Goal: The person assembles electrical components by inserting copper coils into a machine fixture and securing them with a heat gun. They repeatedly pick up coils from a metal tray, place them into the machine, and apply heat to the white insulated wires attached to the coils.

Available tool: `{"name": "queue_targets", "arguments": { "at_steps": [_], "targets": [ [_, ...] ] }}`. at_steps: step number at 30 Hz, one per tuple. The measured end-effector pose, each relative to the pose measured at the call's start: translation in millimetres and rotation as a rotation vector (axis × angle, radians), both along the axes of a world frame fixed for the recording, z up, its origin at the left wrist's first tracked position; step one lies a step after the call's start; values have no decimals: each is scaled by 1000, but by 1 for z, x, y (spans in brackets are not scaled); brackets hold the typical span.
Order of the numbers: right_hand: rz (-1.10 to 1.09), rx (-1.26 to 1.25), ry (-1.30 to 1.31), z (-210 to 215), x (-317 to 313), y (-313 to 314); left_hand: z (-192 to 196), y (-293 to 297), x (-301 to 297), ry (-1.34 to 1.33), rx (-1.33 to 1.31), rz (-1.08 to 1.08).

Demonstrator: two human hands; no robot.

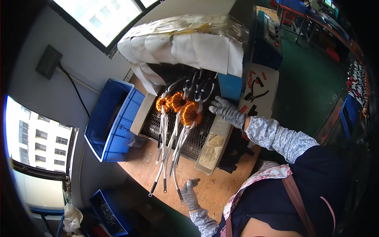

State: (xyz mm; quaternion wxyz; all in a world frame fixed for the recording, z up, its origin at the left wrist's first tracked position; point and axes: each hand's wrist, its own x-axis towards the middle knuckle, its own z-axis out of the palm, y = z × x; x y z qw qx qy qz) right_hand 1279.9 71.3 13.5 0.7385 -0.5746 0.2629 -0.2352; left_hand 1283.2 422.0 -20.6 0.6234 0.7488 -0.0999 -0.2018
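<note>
Three copper-wound ring coils [179,106] lie on a wire-mesh belt [195,144] that comes out of a covered machine. Their long white-sleeved leads [170,158] hang toward me over the belt's end. My right hand [226,111], in a grey glove, rests with spread fingers beside the rightmost coil [192,113], just touching it or a hair apart. My left hand [190,194], also gloved, sits low on the wooden table [215,189], fingers loosely curled near the black tips of the leads, holding nothing that I can make out.
A blue plastic crate [114,122] stands left of the belt, another [108,213] lower down on the floor. The machine mouth is draped in white cloth [185,49]. Small red and black pieces and pliers [254,94] lie on a white surface at right.
</note>
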Motion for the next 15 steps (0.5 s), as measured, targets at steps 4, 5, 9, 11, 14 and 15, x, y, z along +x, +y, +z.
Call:
{"name": "queue_targets", "arguments": {
  "at_steps": [4,5,9,11,14,15],
  "targets": [
    [506,-733,57,37,-99,-15,27,-59,-55,-24,47,-85],
    [629,-996,140,53,-126,-21,39,-82,-74,-28,42,-114],
    [985,-1198,301,26,-229,-74,69,-221,-147,-35,-58,-341],
    [873,-1265,327,-23,-282,-106,76,-286,-187,-46,47,-451],
    [925,-1196,559,-66,-356,-168,91,-381,-244,-36,201,-639],
    [929,-1161,727,-68,-394,-195,94,-417,-265,38,281,-710]
  ]
}}
